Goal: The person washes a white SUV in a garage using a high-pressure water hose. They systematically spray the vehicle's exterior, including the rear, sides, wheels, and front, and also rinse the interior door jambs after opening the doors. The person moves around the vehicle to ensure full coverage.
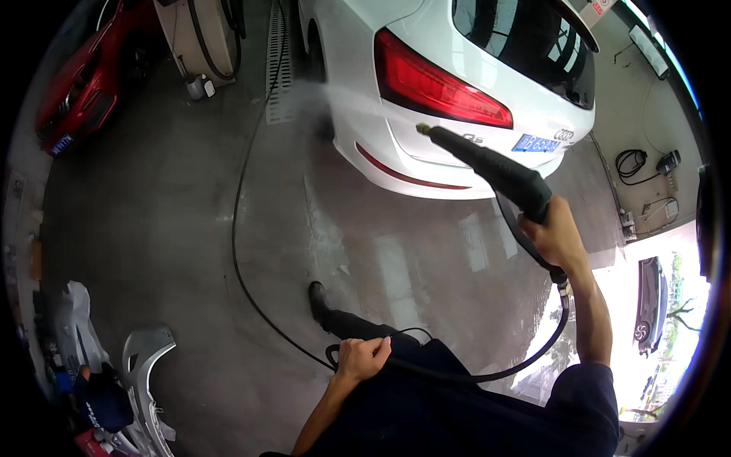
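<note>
My right hand (558, 236) is wrapped round the grip of a black pressure washer gun (502, 171). Its brass-coloured nozzle points up and left, toward the rear corner of a white car (434, 145) with a red tail light (438, 84). A faint mist hangs by the car's rear wheel. From the gun's handle, a black hose (525, 365) loops down and passes in front of my body. My left hand (364, 358), low in the middle, is closed round this hose. Beyond it the hose runs left and up across the floor.
A red car (80, 84) stands at the far left. Near it, bottles (199, 87) sit beside a beige cabinet with hanging hoses. A drain grate (279, 76) runs along the floor. At lower left lie bumper parts (145, 358), with a person crouching by them. Coiled cable (630, 164) hangs on the right wall.
</note>
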`<action>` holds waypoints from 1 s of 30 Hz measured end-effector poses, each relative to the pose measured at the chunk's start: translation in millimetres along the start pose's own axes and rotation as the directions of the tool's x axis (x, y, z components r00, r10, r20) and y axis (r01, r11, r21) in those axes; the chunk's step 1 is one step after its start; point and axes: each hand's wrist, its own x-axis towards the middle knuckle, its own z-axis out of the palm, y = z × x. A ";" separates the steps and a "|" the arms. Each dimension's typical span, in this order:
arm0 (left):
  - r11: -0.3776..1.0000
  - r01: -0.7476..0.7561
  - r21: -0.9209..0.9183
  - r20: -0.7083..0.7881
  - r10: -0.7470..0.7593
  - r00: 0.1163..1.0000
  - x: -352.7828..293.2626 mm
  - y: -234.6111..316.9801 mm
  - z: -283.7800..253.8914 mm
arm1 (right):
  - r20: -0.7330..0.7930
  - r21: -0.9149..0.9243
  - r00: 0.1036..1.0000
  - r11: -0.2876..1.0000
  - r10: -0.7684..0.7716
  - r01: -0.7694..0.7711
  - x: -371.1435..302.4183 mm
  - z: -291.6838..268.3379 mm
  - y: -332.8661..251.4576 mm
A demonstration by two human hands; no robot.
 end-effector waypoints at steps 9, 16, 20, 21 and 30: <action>0.981 0.191 0.034 -0.322 -0.170 0.931 129.6 -102.2 -276.6 | -0.475 0.223 0.868 0.934 -0.146 0.280 299.4 -5.7 -252.7; 0.957 0.060 0.285 -0.690 0.161 0.706 301.7 -88.2 -518.8 | -0.538 0.471 0.842 0.814 -0.042 0.341 540.7 -34.8 -399.6; 0.871 -0.117 0.477 -0.553 0.401 0.730 403.2 -102.6 -606.0 | -0.499 0.396 0.857 0.846 -0.129 0.358 668.0 30.2 -479.8; 0.855 -0.159 0.494 -0.491 0.425 0.761 426.7 -108.6 -628.3 | -0.493 0.285 0.854 0.897 -0.166 0.339 689.9 59.0 -498.9; 0.957 -0.280 0.074 -0.317 0.288 0.903 630.2 -176.2 -719.7 | -0.370 0.163 0.925 0.974 -0.089 0.159 872.9 68.8 -625.4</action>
